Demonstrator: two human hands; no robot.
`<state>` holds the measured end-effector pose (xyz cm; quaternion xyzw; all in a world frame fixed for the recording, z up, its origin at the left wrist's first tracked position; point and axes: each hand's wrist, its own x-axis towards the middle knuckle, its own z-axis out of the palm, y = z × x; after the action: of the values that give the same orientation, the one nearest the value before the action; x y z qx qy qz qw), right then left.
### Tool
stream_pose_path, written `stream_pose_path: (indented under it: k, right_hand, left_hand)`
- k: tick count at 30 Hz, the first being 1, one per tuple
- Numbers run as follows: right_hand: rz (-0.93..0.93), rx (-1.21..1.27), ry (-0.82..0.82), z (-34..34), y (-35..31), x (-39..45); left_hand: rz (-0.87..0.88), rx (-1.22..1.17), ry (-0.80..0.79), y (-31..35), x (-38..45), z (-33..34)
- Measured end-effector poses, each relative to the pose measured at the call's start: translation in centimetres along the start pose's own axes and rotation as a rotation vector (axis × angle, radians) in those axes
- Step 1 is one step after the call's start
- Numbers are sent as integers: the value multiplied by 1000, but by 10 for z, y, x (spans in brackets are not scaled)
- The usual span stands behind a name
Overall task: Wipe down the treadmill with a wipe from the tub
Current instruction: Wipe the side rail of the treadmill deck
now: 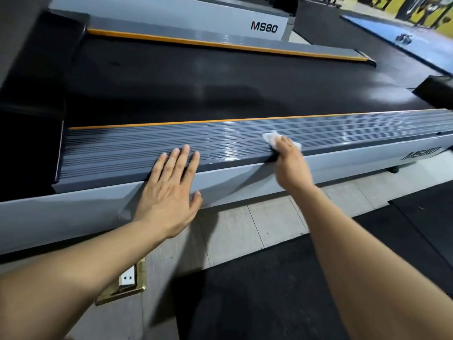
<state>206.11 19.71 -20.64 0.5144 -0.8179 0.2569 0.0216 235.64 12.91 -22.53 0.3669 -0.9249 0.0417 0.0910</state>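
Observation:
The treadmill (343, 160) lies across the view, with a black belt (220, 89) and a ribbed grey side rail (147, 146) edged in orange. My right hand (289, 163) presses a crumpled white wipe (270, 138) onto the rail's right half; its fingers cover most of the wipe. A wet sheen shows on the rail beside it. My left hand (171, 190) rests flat on the rail's near edge, fingers straight and spread. No tub is in view.
A second treadmill marked MS80 (263, 27) stands behind the belt. On the tiled floor near my left forearm sits a brass floor socket (127, 283). Black rubber mats (269, 290) cover the floor below my arms. A blue mat (392, 33) lies far right.

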Motion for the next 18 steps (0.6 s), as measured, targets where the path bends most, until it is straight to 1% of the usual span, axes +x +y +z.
stream_pose_path:
  k: [1,3,4,5,8,9,10,12,13,14,16,17,18]
  right_hand:
    - [69,-25,-15,-4,11,4]
    - [134,-51,-17,-5,13,8]
    - [98,-35,5,-3,3,7]
    - [7,8,8,1,-13,4]
    - [-338,185,-113,29,-67,-13]
    - [-403,194,-135,37,-80,-19]
    - [-431,192,-167,44,-85,-20]
    - [-425,201,-216,38,-77,-11]
    - [-382,239,-204,28,-67,-2]
    - [-291,265,-173,14,-53,8]
    - [23,175,-89,-10,-13,33]
    - [154,87,-52,-21,6,42]
    - [260,21,-57,-26,19,50]
  left_hand:
    - [-13,8,-6,2,0,0]
    - [-61,12,-17,8,1,-2]
    - [-86,1,-15,13,4,-2]
    - [-110,-22,-2,19,9,-2]
    - [-132,-102,78,33,30,1]
    - [-138,-116,111,35,41,1]
    - [-150,-125,137,35,51,0]
    - [-153,-110,148,31,69,-2]
    - [-148,-77,131,28,76,-1]
    - [-144,-41,99,25,79,0]
    - [-164,-15,35,24,84,3]
    - [-185,-16,38,26,84,5]
    - [-199,-11,54,28,85,7]
